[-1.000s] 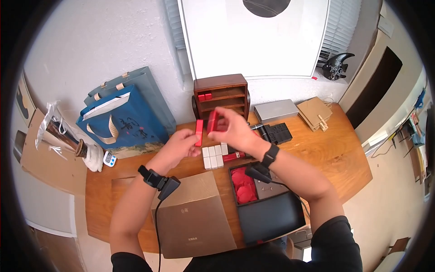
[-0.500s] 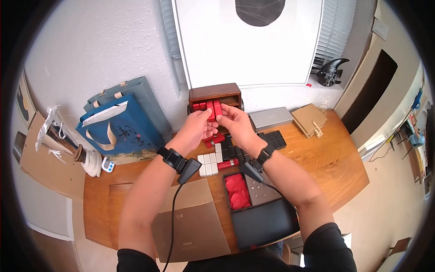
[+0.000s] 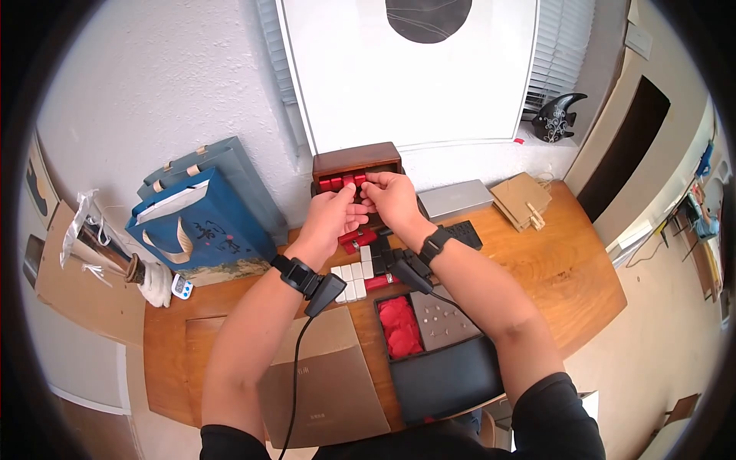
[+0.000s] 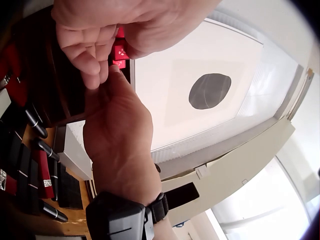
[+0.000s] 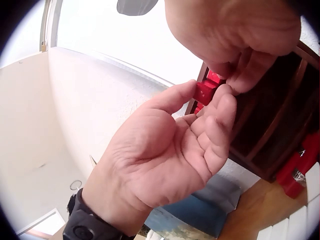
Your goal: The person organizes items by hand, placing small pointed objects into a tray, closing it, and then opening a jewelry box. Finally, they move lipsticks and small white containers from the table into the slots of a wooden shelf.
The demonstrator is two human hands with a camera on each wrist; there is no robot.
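A small wooden shelf stands at the wall, with small red boxes lined up in its top compartment. My left hand is at the front of that compartment. Its thumb and fingers pinch a red box, bow-patterned on the end in the left wrist view. Close beside it, my right hand pinches another red box at the right of the row. Fingers of both hands meet in front of the lower compartments and partly hide them.
White boxes, an opened red box and black items lie below the hands. Nearer are a black case with crinkled red filling and earrings on a grey tray, and a brown box. Blue bags stand left.
Both hands, each carrying a red box apart from the other, have moved up to the shelf's top compartment. The red boxes now stand beside those there before.
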